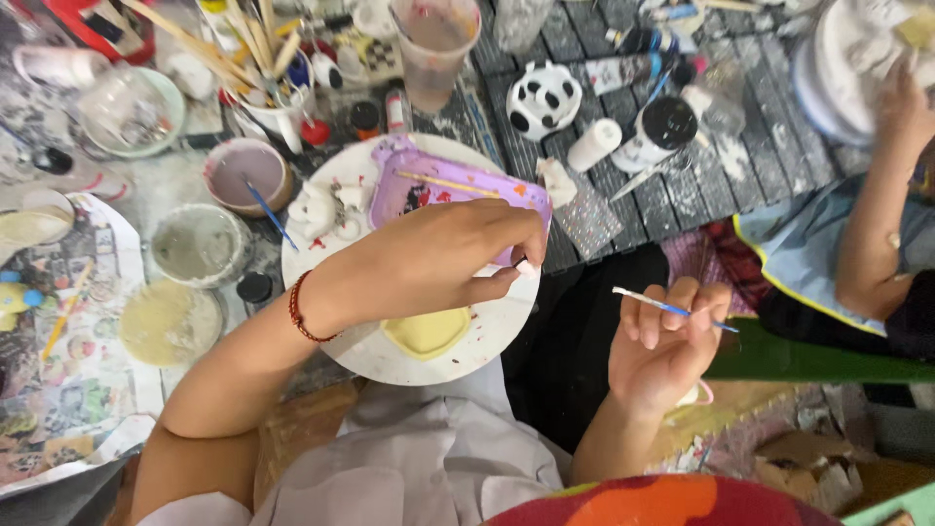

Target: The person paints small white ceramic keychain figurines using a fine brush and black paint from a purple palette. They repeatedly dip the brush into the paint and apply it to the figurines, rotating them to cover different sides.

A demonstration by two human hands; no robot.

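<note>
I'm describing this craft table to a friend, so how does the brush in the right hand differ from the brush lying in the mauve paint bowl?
The right hand grips the blue-handled brush in its fingers, off the table; the bowl brush rests untouched, leaning on the rim of the mauve paint bowl. The held brush lies almost level; the bowl brush slants steeply. The held one looks lighter blue. Both are thin with blue handles.

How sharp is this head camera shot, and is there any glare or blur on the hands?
Head view: even, soft light with no hard shadows; left hand over the round white plate is fairly sharp; right hand holding the blue brush is slightly soft; no strong glare; another person's arm at the right edge looks smeared.
</note>
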